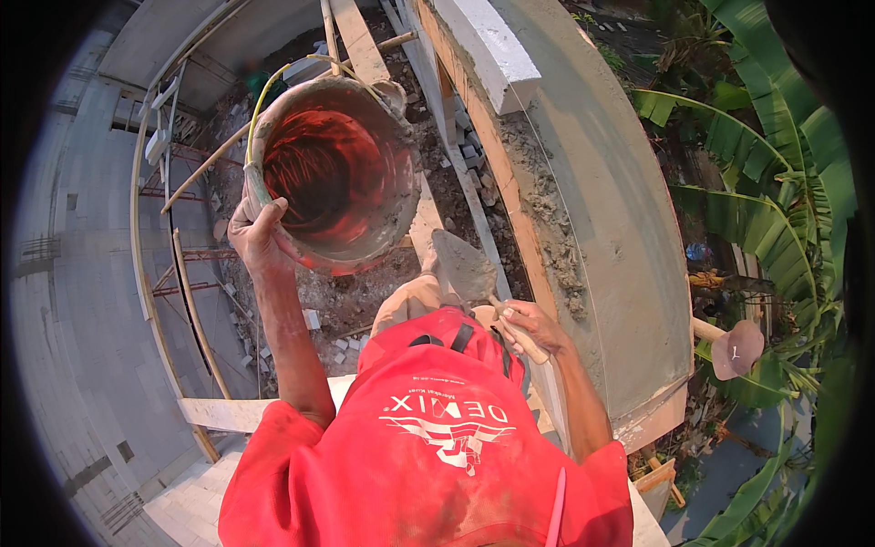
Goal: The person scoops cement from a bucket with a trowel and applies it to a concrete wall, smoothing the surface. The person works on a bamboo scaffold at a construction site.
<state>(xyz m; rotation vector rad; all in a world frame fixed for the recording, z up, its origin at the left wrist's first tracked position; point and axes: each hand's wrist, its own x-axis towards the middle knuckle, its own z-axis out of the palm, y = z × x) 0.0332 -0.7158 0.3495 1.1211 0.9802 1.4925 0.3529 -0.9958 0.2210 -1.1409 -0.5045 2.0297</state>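
My left hand (262, 235) grips the rim of a red bucket (328, 182) and holds it up, tilted so its mouth faces me. Grey mortar coats the rim, and the inside looks nearly emptied, with smears on the wall. A thin yellow handle (260, 109) loops over its far side. My right hand (533, 328) is closed round the wooden handle of a trowel (465, 267). Its pointed blade, grey with mortar, lies low in front of my body. Right of it runs a wall top with a strip of rough wet mortar (561, 237) along its near edge.
A white block (492, 50) sits at the far end of the wall top, with a taut string (570, 214) running from it. Planks and poles (360, 41) stand over rubble far below. Banana leaves (766, 164) crowd the right. A cap (736, 350) hangs on a pole end.
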